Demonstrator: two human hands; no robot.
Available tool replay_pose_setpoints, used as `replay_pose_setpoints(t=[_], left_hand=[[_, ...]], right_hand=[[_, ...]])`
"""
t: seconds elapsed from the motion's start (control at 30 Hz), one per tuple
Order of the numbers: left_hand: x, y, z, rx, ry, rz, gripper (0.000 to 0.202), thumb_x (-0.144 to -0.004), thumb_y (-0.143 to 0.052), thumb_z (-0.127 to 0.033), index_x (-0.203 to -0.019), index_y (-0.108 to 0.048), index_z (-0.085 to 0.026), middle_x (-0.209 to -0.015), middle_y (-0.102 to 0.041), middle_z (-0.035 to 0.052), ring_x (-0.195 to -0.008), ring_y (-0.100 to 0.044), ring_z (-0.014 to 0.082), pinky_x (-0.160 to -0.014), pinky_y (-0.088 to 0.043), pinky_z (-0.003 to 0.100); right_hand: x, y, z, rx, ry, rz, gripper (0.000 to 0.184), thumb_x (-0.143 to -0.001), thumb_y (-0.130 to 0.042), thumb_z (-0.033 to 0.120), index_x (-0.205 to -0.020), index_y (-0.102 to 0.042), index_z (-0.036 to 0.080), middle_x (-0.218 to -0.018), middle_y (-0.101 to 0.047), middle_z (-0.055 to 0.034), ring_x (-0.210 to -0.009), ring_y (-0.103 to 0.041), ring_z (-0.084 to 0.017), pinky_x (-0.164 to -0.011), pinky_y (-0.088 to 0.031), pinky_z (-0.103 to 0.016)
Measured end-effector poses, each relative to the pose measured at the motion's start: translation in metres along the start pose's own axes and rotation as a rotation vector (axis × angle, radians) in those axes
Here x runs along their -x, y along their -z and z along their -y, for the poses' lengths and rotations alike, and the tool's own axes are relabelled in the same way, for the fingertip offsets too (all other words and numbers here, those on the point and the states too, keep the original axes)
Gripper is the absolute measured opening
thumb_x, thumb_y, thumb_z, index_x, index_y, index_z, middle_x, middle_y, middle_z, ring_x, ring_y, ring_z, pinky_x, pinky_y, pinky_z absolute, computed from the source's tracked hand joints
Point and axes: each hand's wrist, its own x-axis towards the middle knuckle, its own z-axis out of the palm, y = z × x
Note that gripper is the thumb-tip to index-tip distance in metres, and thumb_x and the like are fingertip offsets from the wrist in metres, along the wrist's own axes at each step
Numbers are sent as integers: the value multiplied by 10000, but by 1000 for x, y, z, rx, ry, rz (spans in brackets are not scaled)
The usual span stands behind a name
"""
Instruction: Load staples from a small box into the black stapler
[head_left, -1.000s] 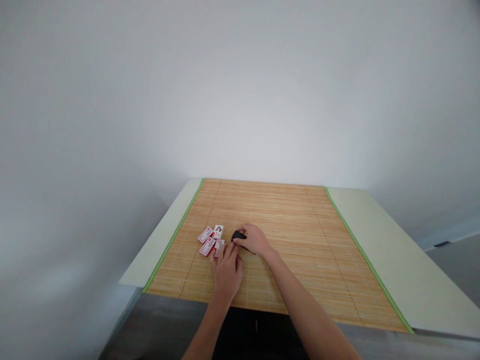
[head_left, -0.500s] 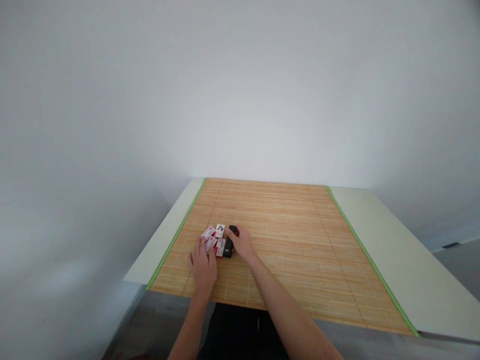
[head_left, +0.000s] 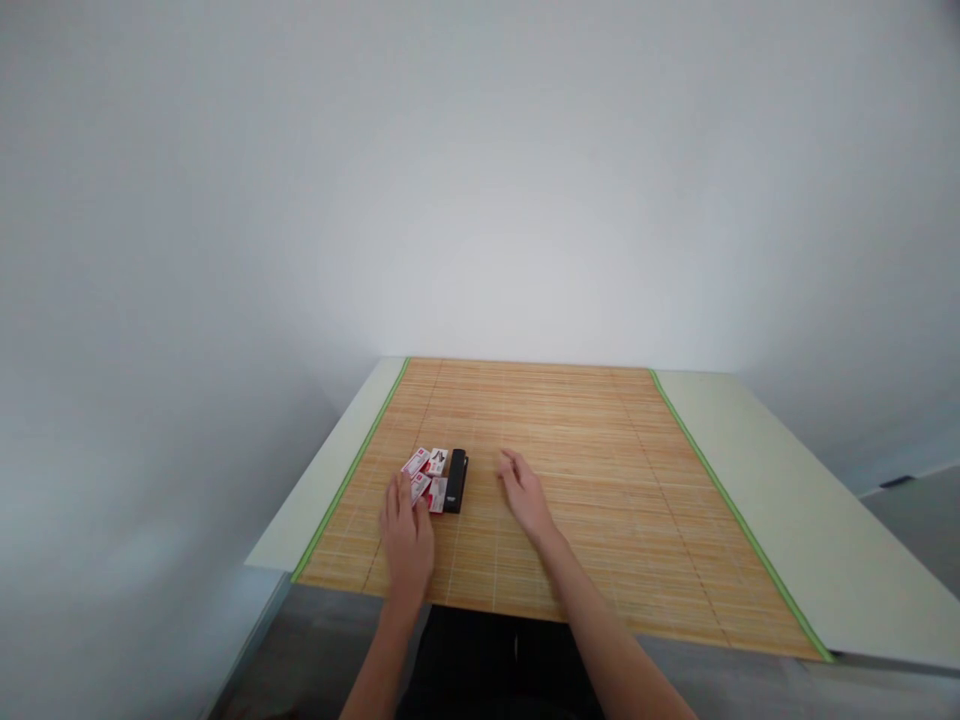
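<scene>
A black stapler (head_left: 456, 481) lies lengthwise on the bamboo mat, right beside a cluster of several small red-and-white boxes, which look like staple boxes. One box with a dark picture (head_left: 437, 461) is at the back; another box (head_left: 436, 495) lies in front of it, against the stapler. My left hand (head_left: 407, 535) rests at the near left of the cluster, its outstretched fingers touching the boxes and partly covering them. To the right of the stapler, apart from it, my right hand (head_left: 526, 497) is over the mat with loosely bent fingers and nothing in them.
The bamboo mat (head_left: 570, 420) with green edging covers the middle of a white table (head_left: 757, 450). A pale wall (head_left: 510, 200) stands behind the table, and another is on the left. The table's front edge is close to my body.
My right hand has let go of the stapler and moved right, leaving it on the mat beside the boxes. The left hand has stayed at the boxes.
</scene>
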Motion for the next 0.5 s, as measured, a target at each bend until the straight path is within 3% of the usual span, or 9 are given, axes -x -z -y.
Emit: replay_pose_setpoints(t=[0.07,0.1,0.17,0.23,0.33,0.5], left_hand=[[14,2,-29,54,-88,6,552,-1065,-403,-281,-1614,-341,-266,-1659,-347,84,-1544,-288,301,-1264,-241,573],[22,0,-46,95,-157,83,559,-1062,-408,-263,-1616,-334,-285,-1643,-376,77,-1528,-323,293,-1259,-267,562],[33,-11,-79,214,-346,350,600,-1055,-411,-238,-1636,-276,-301,-1576,-475,69,-1453,-444,251,-1209,-389,485],[36,-28,-104,259,-431,512,656,-1043,-429,-231,-1657,-203,-286,-1559,-498,68,-1428,-472,230,-1192,-421,446],[28,-55,-114,179,-481,546,643,-1040,-432,-245,-1649,-228,-270,-1606,-443,70,-1476,-410,235,-1233,-360,476],[20,-73,-98,-18,-556,509,528,-1054,-429,-306,-1580,-391,-296,-1647,-385,38,-1544,-292,253,-1277,-235,539]], right_hand=[[24,39,-14,56,44,-58,531,-1001,-489,555,-1398,-609,224,-1253,-701,-123,-1166,-640,-282,-1073,-492,-484],[36,56,-22,166,122,-87,513,-1014,-469,527,-1414,-603,235,-1326,-675,-122,-1238,-610,-284,-1125,-448,-493],[58,83,-36,394,216,-74,505,-1031,-445,473,-1479,-555,267,-1446,-614,-100,-1375,-520,-284,-1202,-357,-511],[73,97,-44,593,252,-30,521,-1038,-424,446,-1530,-500,292,-1526,-557,-70,-1472,-425,-282,-1236,-297,-531],[84,97,-46,796,240,16,558,-1043,-407,446,-1586,-412,320,-1620,-448,-28,-1544,-312,-276,-1252,-241,-548],[87,74,-36,978,178,-10,566,-1062,-356,422,-1621,-337,336,-1697,-295,7,-1589,-178,-289,-1267,-137,-561]])
